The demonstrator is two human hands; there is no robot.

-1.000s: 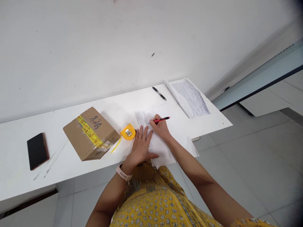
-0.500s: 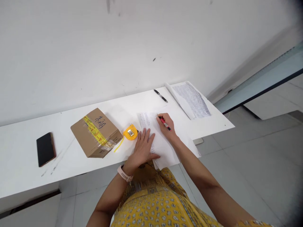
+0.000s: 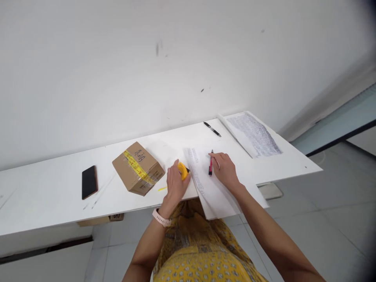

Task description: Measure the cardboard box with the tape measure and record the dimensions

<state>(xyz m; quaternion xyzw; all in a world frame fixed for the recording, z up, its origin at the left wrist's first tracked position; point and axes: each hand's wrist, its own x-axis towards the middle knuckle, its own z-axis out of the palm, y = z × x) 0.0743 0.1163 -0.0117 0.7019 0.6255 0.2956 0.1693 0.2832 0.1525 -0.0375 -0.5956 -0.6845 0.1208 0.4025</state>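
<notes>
My left hand (image 3: 175, 182), with a pink watch strap on its wrist, is closed around a yellow tape measure (image 3: 182, 171) just left of the papers. A short end of yellow tape (image 3: 162, 188) sticks out past the hand toward the box. The red and black pen (image 3: 210, 165) lies on the white paper sheets (image 3: 219, 197). Over the pen's upper part, my right hand (image 3: 225, 169) reaches with a fingertip touching it, fingers loosely apart. Rows of handwriting run down the paper's left side.
A taped cardboard box (image 3: 136, 166) stands left of my left hand. Farther left lies a black phone (image 3: 89, 182). Toward the wall are a black pen (image 3: 212, 129) and a densely written sheet (image 3: 254, 135). The white table's front edge (image 3: 138, 208) is close to my body.
My left hand has left the paper and taken hold of the tape measure. My right hand has loosened from its writing grip, and the red pen now lies on the paper. The view has shifted.
</notes>
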